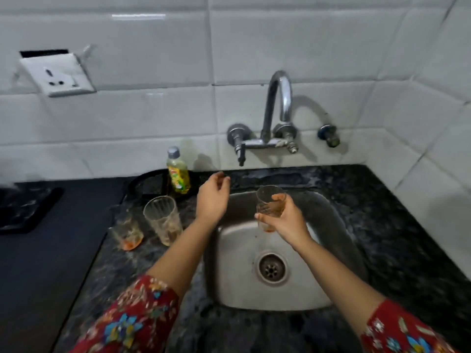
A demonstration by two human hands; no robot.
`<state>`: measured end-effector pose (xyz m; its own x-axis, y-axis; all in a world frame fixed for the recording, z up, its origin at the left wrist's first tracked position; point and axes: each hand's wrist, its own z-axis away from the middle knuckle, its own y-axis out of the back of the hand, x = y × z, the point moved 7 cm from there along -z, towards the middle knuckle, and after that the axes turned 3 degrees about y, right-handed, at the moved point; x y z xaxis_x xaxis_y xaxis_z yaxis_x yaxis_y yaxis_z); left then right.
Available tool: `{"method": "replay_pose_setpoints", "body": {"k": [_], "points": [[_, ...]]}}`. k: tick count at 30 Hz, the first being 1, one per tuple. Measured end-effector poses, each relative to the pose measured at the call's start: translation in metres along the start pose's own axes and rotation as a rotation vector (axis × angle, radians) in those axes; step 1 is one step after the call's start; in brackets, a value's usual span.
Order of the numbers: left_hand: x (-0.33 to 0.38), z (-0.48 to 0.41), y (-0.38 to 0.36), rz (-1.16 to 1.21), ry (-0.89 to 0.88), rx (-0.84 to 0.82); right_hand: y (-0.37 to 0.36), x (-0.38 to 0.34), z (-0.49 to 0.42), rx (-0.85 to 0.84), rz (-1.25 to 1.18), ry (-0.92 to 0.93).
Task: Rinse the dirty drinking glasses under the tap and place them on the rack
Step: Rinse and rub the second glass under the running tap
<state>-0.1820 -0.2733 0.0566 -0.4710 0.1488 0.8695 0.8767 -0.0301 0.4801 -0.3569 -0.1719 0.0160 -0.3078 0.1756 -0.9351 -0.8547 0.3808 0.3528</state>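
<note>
Now: I hold an orange-stained glass (270, 205) over the sink (229, 263), roughly beneath the tap spout (279, 98).
Doing it well: open the tap lever (240, 151) gently, glass mouth up under the stream, grip firm once wet.
Right hand: my right hand (285, 222) wraps the glass's lower half.
Left hand: my left hand (212, 197) is empty, fingers loosely curled, stretched towards the lever just beyond.
Waiting: two dirty glasses (163, 220) left of my left wrist.
</note>
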Motion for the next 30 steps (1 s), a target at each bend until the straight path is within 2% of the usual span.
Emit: {"method": "replay_pose_setpoints", "body": {"k": [6, 14, 26, 30], "points": [[0.049, -0.064, -0.047, -0.29, 0.01, -0.051, 0.021, 0.01, -0.023, 0.006, 0.152, -0.012], [0.058, -0.071, -0.053, -0.486, -0.059, 0.017, 0.015, 0.013, -0.023, -0.062, 0.205, -0.017], [0.046, -0.076, -0.05, -0.324, 0.062, 0.005, 0.0, 0.025, -0.009, -0.127, 0.155, -0.053], [0.04, -0.074, -0.052, -0.266, 0.064, -0.06, -0.002, 0.028, -0.008, -0.114, 0.126, -0.053]]}}
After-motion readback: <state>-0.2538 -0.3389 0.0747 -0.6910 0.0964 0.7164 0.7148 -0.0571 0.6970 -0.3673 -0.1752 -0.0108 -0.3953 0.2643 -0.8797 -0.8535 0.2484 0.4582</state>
